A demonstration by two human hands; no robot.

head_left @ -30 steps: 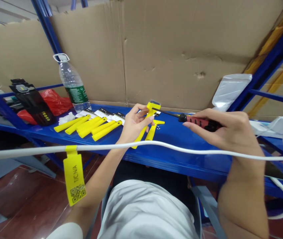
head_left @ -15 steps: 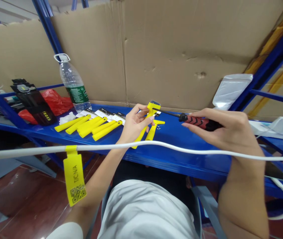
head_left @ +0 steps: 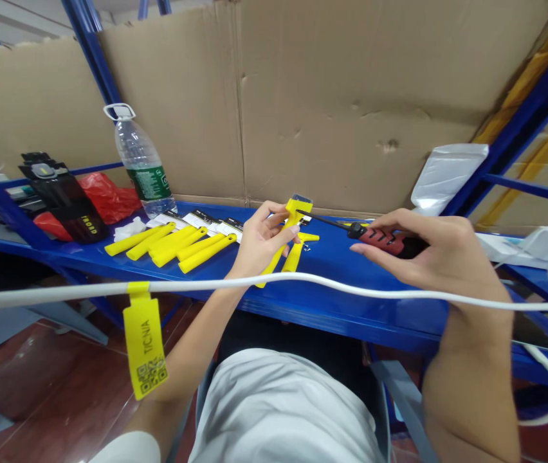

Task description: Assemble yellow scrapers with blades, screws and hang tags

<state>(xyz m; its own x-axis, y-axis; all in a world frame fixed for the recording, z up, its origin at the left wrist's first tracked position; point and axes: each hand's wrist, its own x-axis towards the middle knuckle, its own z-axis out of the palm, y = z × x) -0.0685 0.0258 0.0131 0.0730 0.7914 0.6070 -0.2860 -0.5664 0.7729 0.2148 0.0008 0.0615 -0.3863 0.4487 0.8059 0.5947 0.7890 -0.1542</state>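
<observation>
My left hand (head_left: 265, 238) is closed round a yellow scraper (head_left: 278, 252), its wide head tilted up toward the cardboard. In my right hand (head_left: 428, 247) is a screwdriver (head_left: 384, 241) with a red and black handle, held between thumb and fingers. Its dark shaft points left, and the tip meets the scraper's head; the exact contact is too small to make out. Just right of the held scraper, a second yellow scraper (head_left: 294, 256) lies on the blue shelf (head_left: 351, 270), with tiny bits near its head. Several yellow handles (head_left: 177, 245) lie in a row to the left.
Printed cards (head_left: 201, 222) lie behind the handles. A plastic bottle (head_left: 146, 167), a black flask (head_left: 69, 206) and a red bag (head_left: 110, 196) stand at the left. A white cable (head_left: 351, 289) with a yellow tag (head_left: 145, 347) crosses in front. Cardboard (head_left: 327, 96) closes the back.
My right hand's fingers have shifted a little and the screwdriver's handle has turned about its axis. My left hand and the scraper stay almost in place.
</observation>
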